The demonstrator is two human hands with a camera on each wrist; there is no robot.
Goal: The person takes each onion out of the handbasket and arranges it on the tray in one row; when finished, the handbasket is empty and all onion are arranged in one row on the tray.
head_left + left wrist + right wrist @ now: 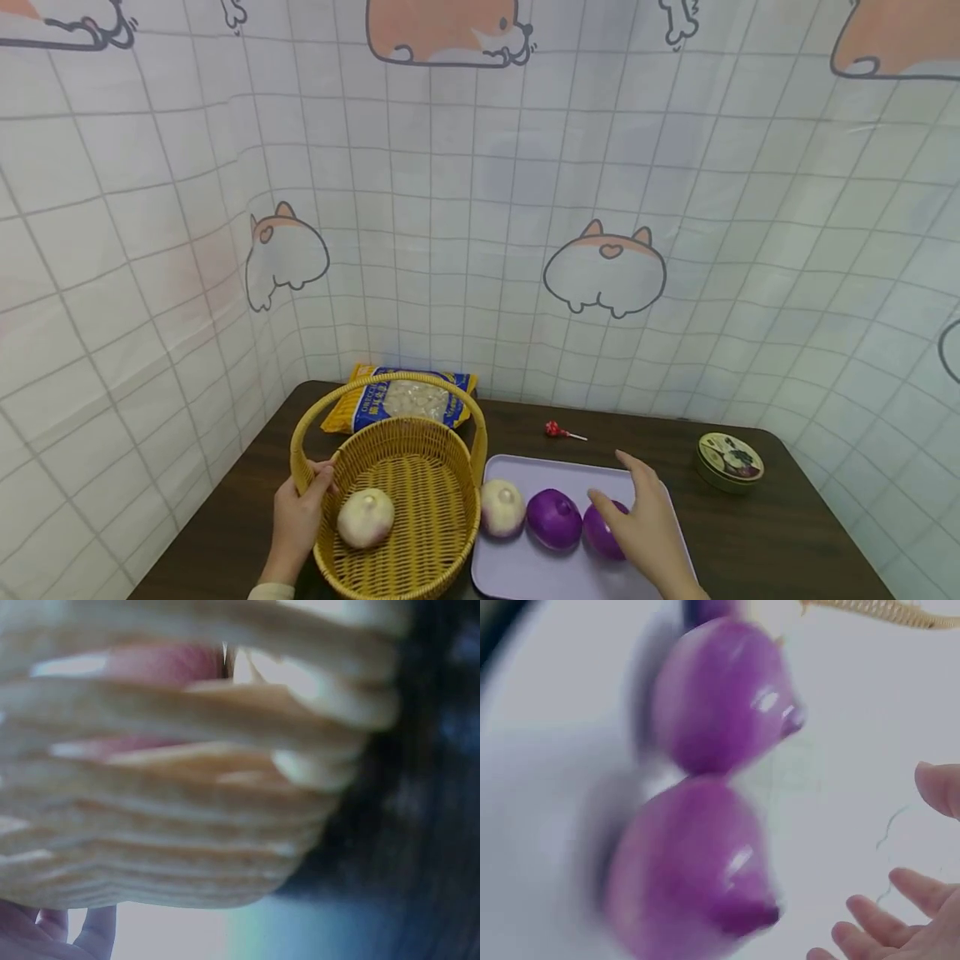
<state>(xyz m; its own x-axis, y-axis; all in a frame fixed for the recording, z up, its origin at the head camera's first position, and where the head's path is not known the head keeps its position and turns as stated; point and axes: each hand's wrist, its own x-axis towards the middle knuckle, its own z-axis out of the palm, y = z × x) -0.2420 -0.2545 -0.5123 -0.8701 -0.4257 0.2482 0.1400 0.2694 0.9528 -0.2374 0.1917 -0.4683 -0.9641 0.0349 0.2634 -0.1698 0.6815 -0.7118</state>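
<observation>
My left hand (296, 512) grips the left rim of a yellow wicker basket (420, 521) at the foot of its tall handle. Inside the basket sits a whitish onion (366, 518) with a purple tinge. To its right, on a lilac tray (521, 575), a similar whitish onion (501, 508) and two purple onions (554, 518) (694, 877) stand in a row. Over the rightmost purple onion hovers my right hand (643, 521), fingers spread and thumb apart; it partly hides that onion in the head view. The left wrist view mostly shows blurred basket weave (172, 780).
Behind the basket lies a blue and yellow bag of pasta (412, 398). A red lollipop (555, 429) lies beyond the tray, and a round green tin (729, 461) stands at the right on the dark wooden table (795, 533). A printed curtain (480, 208) closes off the back and sides.
</observation>
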